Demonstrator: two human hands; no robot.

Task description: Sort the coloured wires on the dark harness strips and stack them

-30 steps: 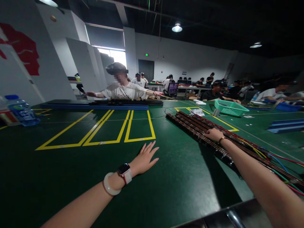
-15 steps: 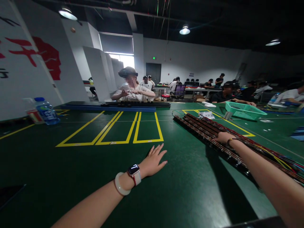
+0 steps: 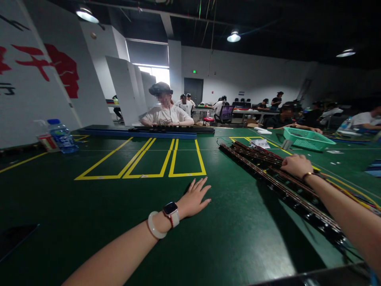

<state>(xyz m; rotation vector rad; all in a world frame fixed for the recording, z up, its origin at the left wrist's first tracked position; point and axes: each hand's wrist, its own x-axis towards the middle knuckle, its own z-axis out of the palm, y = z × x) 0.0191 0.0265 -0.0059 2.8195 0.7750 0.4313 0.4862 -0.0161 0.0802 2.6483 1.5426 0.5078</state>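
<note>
My left hand lies flat on the green table, fingers spread, holding nothing; a watch and a pale bangle sit on its wrist. My right hand is raised a little over a pile of long dark strips with coloured wires at the right. Its fingers curl down round one or more strips, lifting them slightly off the pile. A thin bracelet is on that wrist.
Yellow taped rectangles mark the table ahead. A water bottle stands far left. Long blue and black rails lie at the far edge before a seated person. A green basket sits far right; more people work behind.
My right hand has risen and shifted right along the strips, pulling some up. The left hand has stayed flat. The person opposite has lowered both hands to the rails.
</note>
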